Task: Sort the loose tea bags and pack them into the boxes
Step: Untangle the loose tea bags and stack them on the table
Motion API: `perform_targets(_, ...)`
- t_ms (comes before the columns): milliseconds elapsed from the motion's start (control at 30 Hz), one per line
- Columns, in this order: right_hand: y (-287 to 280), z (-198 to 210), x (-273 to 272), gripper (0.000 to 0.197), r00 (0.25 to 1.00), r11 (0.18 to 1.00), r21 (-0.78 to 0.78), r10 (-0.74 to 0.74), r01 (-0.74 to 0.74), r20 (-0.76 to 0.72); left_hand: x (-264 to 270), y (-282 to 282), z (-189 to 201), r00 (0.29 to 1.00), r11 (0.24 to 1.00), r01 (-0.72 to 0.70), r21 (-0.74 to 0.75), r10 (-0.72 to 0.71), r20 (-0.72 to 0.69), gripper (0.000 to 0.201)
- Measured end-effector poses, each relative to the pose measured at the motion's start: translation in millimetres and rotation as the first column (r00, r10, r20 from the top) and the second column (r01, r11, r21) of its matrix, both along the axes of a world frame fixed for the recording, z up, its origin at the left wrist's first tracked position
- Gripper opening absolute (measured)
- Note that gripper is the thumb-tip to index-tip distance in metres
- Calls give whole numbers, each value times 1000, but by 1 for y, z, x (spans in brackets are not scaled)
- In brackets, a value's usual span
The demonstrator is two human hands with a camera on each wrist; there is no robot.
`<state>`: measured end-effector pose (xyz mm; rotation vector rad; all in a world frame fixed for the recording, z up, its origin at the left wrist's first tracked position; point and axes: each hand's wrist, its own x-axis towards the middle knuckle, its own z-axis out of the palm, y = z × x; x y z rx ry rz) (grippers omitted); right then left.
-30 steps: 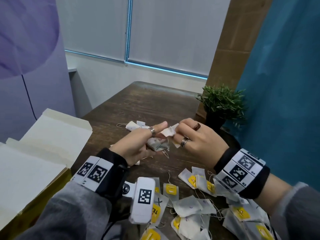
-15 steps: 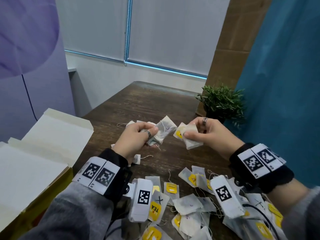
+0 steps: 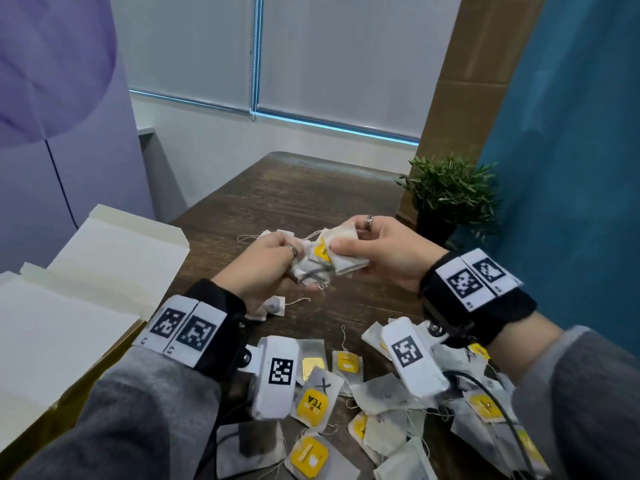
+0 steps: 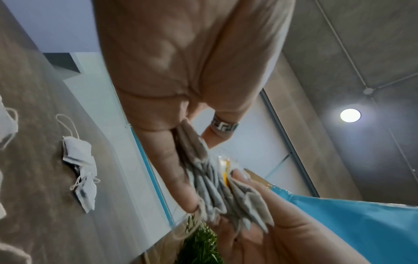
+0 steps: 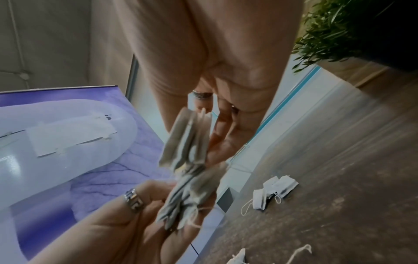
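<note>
Care with the strings matters most in this step, I think, because the person is joining two small bundles of bags above the dark wooden desk (image 3: pixel 311 188). From the left: the open cardboard box with pale cream flaps (image 3: pixel 114 258) stands at the left edge of the desk, and from here I cannot see whether any bags lie inside it. The left hand (image 3: pixel 263 268) is held just above the desk, palm turned toward the middle, and its fingers (image 4: pixel 172 160) are curled around a fan of greyish-white paper tea bags (image 4: pixel 210 185), thumb on one side and the other fingers behind. The right hand (image 3: pixel 384 251) comes from the other side, wrist a little higher, and pinches a second small stack of white tea bags with a yellow tag (image 3: pixel 337 252) between thumb and forefinger; the two bundles touch. To do it well, I would line up the edges first and keep the tags on one side, so that the stack goes flat into the box. Many loose tea bags with yellow tags (image 3: pixel 381 403) wait on the desk near the person, under both wrists. A few plain white bags with looped strings (image 5: pixel 274 189) lie farther away on the desk.
</note>
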<state>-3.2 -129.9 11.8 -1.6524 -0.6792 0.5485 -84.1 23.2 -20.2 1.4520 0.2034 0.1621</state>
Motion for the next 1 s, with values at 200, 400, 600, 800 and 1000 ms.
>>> perform_targets(200, -5, -4, 24, 12, 985, 989, 11, -148, 147, 88, 1, 19, -4, 984, 952, -167, 256, 177, -16, 15)
perform_targets(400, -51, -19, 39, 7, 1000, 930, -367, -26, 20, -12, 1, 30, -12, 978, 865, -155, 477, 204, -52, 31)
perform_targets(600, -58, -32, 40, 12, 997, 899, -433, 64, -74, -39, -7, 28, -13, 978, 887, -140, 440, 194, -81, 28)
perform_targets(800, -19, -21, 14, 13, 944, 958, -104, 241, -269, -225, -10, 15, -11, 988, 961, -104, 256, 128, -80, 22)
perform_targets(1000, 10, -17, 12, 8, 958, 957, -105, 258, -271, -125, -15, 10, -1, 999, 999, -36, -5, 36, 1, 21)
